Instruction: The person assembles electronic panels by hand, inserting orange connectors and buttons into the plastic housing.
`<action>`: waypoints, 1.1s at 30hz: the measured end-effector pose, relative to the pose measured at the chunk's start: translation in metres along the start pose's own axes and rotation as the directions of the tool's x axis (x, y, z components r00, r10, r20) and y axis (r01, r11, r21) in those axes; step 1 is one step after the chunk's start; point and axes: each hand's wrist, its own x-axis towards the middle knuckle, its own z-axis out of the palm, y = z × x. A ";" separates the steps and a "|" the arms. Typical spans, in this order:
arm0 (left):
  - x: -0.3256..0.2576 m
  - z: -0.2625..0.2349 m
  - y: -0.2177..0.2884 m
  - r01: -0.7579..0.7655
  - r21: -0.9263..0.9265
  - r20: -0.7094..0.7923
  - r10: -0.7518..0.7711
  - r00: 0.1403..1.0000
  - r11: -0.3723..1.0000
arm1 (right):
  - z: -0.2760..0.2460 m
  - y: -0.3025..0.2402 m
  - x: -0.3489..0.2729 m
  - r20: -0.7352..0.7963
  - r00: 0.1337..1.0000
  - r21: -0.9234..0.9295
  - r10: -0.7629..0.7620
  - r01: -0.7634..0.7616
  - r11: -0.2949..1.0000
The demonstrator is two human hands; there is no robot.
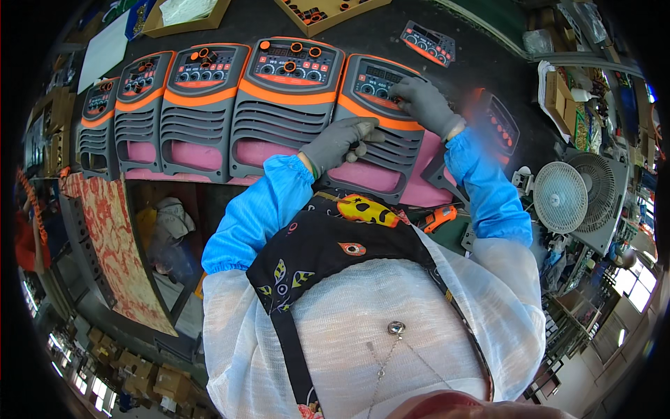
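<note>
Several grey and orange machine front panels lie in a row on the dark workbench. My left hand, in a grey glove, rests on the vent slats of the rightmost panel, fingers curled on a small dark object. My right hand, also gloved, presses on that panel's control face near its knobs. Blue sleeve covers reach from both wrists to the elbows. Another panel to the right of my right hand looks blurred.
Neighbouring panels line up to the left. Cardboard trays with small knobs and a loose control plate lie at the back. An orange tool lies by my right elbow. Two white fans stand to the right.
</note>
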 end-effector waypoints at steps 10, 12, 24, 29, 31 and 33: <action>0.000 0.001 0.000 0.022 0.039 -0.041 -0.020 0.999 0.999 | 0.001 -0.001 -0.001 -0.035 0.999 0.015 -0.013 0.014 1.000; -0.001 0.001 -0.001 0.009 0.032 -0.024 -0.008 1.000 0.999 | 0.000 -0.001 -0.001 -0.034 0.999 0.028 -0.011 0.011 1.000; -0.003 -0.004 0.000 0.008 -0.078 0.006 -0.008 1.000 0.997 | -0.001 0.007 0.001 0.063 0.998 0.137 -0.005 -0.003 0.991; -0.003 -0.004 0.001 0.040 -0.075 0.013 -0.040 0.999 0.996 | -0.002 0.002 -0.002 -0.011 1.000 0.169 0.008 -0.006 0.986; -0.002 -0.005 0.000 0.051 -0.087 0.020 -0.049 0.999 0.995 | -0.003 0.002 -0.001 0.017 1.000 0.152 0.009 -0.011 0.988; -0.002 -0.005 0.001 0.059 -0.095 0.027 -0.057 0.998 0.994 | -0.002 0.003 0.000 0.041 0.999 0.132 0.009 -0.014 0.991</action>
